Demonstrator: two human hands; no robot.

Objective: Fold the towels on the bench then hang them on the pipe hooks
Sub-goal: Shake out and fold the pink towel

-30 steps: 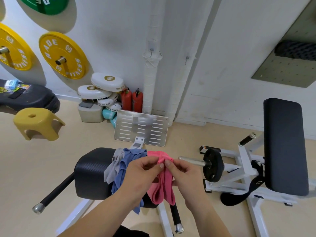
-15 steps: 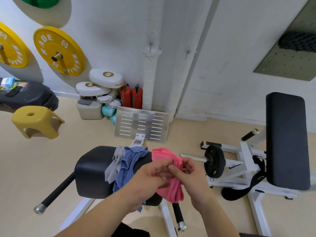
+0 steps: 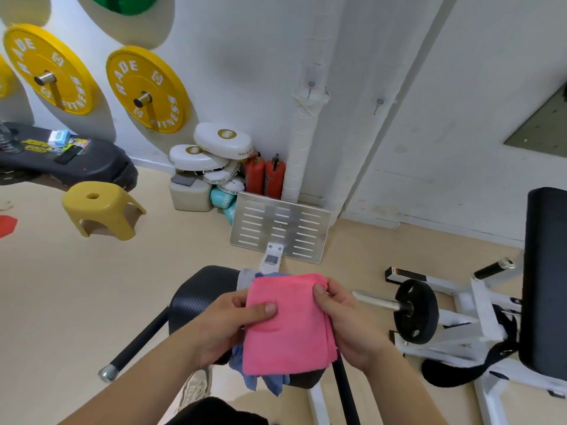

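1. Your left hand (image 3: 227,326) grips the left edge of the pink towel (image 3: 288,329). The thumb lies flat across the top face and the other fingers curl under the cloth.
2. Your right hand (image 3: 349,323) pinches the towel's upper right corner. The thumb presses on top and the fingers wrap behind the stacked edges.
3. Neither hand is spread; both are closed on the same cloth, one at each side.
4. You hold the pink towel in the air just above the black bench pad (image 3: 199,299). It is folded into a rectangle of several layers.
5. You have three towels in sight:
   - the pink one is in your hands;
   - one blue towel (image 3: 264,381) is draped over the pad, its ends hanging out below the pink one;
   - one grey towel (image 3: 245,277) peeks out beside the blue at the pad's far edge.
6. Two hooks show on the wall pipes, well beyond the bench. One hook (image 3: 311,85) is on the wrapped white pipe (image 3: 302,142). The second hook (image 3: 379,102) is on the plain pipe (image 3: 365,154) to its right.
7. Around you, counted:
   - two whole yellow weight plates (image 3: 147,90) on wall pegs, and a sliver of a third at the left edge;
   - one green plate (image 3: 122,1) cut off at the top;
   - two red fire extinguishers (image 3: 254,174);
   - one yellow stool (image 3: 98,207);
   - one slotted metal plate (image 3: 280,230);
   - one black weight disc (image 3: 415,311) on a bar to your right.
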